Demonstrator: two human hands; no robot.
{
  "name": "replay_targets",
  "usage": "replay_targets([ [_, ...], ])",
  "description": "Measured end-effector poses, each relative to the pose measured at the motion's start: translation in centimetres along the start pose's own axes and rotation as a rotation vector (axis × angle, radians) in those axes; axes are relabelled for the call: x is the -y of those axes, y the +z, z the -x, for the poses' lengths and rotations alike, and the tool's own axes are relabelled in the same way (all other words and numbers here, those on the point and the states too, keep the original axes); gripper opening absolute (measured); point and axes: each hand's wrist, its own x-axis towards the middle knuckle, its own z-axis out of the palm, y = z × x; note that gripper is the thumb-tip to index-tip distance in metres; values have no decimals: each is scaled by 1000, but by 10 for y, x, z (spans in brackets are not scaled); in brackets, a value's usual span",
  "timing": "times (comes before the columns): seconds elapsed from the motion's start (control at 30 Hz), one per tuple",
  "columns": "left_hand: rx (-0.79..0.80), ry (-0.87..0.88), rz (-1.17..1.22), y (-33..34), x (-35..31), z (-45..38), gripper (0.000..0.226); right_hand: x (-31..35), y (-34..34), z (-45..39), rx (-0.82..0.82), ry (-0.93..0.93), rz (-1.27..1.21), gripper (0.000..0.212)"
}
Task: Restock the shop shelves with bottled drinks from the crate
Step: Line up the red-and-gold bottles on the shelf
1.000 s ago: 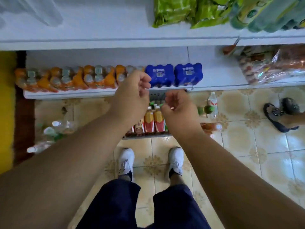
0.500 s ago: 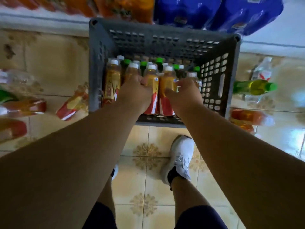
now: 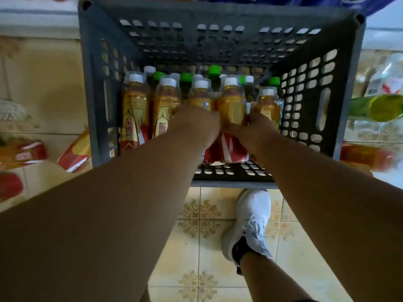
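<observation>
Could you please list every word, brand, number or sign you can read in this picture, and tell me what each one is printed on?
"东鹏" in red characters, running down the label of the leftmost tea bottle in the grey crate.
The same red characters, partly hidden by the left hand, on the second tea bottle.
The smaller print under those characters is too small to read.
Labels on the bottles lying on the floor and the blue packs are too blurred to read.

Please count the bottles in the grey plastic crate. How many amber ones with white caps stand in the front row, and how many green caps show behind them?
Amber plastic drink bottles with white caps, front row: 5
Green screw caps behind them: 5, one only a sliver
Total: 10
</observation>
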Motion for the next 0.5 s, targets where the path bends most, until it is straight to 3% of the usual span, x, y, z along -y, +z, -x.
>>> replay_targets([
  [0.13, -104, 44, -260, 20, 15, 0, 59, -5, -13, -1, 136, 87, -377, 69],
  [0.27, -208, 87, -400, 43, 18, -1, 82, -9, -24, -7, 148, 84, -438, 67],
  [0.37, -195, 57, -228, 54, 19, -5, 88, -15, -30, -9, 177, 78, -448, 51],
  [0.5, -112, 34, 161, 37, 22, -9, 69, -22, -38, 0, 296, 98, -558, 36],
])
